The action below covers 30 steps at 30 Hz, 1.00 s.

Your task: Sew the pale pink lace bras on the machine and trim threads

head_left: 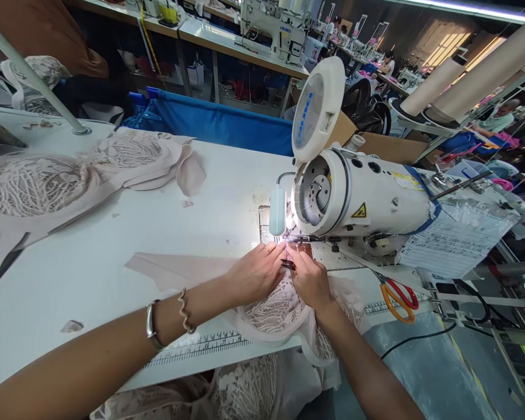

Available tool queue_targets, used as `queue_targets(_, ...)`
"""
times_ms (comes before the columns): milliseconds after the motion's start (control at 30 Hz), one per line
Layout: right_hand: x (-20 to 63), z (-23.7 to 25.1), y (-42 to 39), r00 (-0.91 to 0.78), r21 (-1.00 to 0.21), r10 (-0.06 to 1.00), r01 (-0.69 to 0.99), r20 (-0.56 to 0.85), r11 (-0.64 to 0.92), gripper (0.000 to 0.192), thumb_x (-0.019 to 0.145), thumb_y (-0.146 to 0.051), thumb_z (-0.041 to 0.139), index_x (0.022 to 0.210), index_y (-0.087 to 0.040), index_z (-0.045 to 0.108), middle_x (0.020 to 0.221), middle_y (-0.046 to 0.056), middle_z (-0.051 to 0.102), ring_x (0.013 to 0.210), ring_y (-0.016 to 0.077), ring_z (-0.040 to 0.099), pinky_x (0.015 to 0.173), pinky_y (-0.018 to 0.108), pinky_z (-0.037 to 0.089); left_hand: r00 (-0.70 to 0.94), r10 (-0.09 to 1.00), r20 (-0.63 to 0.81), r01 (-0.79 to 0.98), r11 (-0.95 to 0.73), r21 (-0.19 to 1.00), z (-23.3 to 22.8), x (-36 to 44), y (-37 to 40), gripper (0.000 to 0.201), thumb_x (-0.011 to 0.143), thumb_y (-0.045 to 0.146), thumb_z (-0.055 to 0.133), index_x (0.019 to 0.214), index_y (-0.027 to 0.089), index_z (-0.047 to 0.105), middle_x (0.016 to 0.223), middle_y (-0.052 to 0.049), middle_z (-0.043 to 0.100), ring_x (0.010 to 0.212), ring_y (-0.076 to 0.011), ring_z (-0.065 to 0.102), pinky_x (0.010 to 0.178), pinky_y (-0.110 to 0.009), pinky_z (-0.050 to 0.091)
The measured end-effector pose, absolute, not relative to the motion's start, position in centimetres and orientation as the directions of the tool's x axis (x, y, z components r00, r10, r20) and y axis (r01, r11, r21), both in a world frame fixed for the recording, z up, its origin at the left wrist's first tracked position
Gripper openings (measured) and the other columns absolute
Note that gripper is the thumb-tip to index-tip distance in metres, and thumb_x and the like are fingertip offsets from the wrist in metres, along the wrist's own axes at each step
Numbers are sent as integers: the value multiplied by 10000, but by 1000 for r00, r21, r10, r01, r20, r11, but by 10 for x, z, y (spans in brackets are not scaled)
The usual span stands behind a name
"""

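Note:
A beige lace bra lies under the head of the white sewing machine and hangs over the table's front edge. My left hand pinches its fabric close to the lit needle area, fingertips together. Right beside it, my right hand is closed on the same fabric, its fingertips near the other hand's. A small dark tool shows between the hands by the right fingers; its kind is not clear. A pale fabric strip trails leftward from under my left wrist. The stitching point is mostly hidden by my fingers.
More lace bras lie at the table's left. Scissors with orange and red handles rest right of the bra. A written sheet hangs on the machine. Behind the table is a blue cloth bin. A metal pole stands left.

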State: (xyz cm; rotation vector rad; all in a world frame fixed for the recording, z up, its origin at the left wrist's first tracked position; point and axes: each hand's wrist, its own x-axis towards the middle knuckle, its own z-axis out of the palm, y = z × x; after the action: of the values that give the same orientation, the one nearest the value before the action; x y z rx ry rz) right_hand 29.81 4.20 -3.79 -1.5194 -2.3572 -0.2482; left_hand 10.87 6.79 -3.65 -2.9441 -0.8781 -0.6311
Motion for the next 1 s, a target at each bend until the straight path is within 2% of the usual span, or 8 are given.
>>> queue_targets(67, 298, -39, 42, -369, -25, 869, 917, 330, 399, 393, 981, -144, 416, 1280, -118, 671, 836, 86, 722, 721, 186, 674, 645, 256, 511, 746, 532, 400, 540, -835, 104, -39, 109, 67, 432, 1061, 287, 331, 1288, -13, 543, 1321, -261, 603, 1064, -313, 602, 858, -457, 503)
queue_targets(267, 297, -37, 43, -363, -31, 879, 920, 309, 391, 403, 965, -131, 430, 1290, -108, 667, 863, 93, 724, 725, 198, 673, 635, 276, 512, 764, 522, 380, 521, -846, 114, -37, 108, 68, 367, 1052, 251, 352, 1175, 24, 614, 1326, -246, 610, 1059, -309, 606, 859, -449, 488)
queue_targets(433, 296, -37, 43, -348, -45, 889, 925, 298, 377, 413, 939, -118, 442, 1279, -128, 677, 845, 85, 717, 712, 193, 664, 643, 270, 514, 758, 536, 371, 534, -837, 118, -35, 105, 71, 385, 1046, 261, 382, 1275, 16, 571, 1349, -227, 611, 1100, -308, 599, 908, -448, 447)
queue_targets(667, 294, -33, 45, -314, -37, 915, 942, 253, 334, 468, 913, -95, 454, 1322, -169, 669, 846, 75, 720, 678, 186, 657, 618, 258, 494, 731, 566, 381, 602, -798, 31, -36, 106, 68, 451, 1065, 272, 323, 1344, -7, 541, 1343, -223, 616, 1195, -334, 569, 1009, -489, 366)
queue_targets(1000, 293, -29, 47, -315, -72, 917, 937, 244, 341, 459, 904, -88, 466, 1314, -160, 659, 846, 82, 716, 683, 195, 664, 603, 269, 473, 733, 579, 358, 604, -795, 52, -39, 106, 72, 462, 1069, 310, 336, 1366, 20, 539, 1394, -227, 590, 1229, -328, 574, 1066, -517, 336)
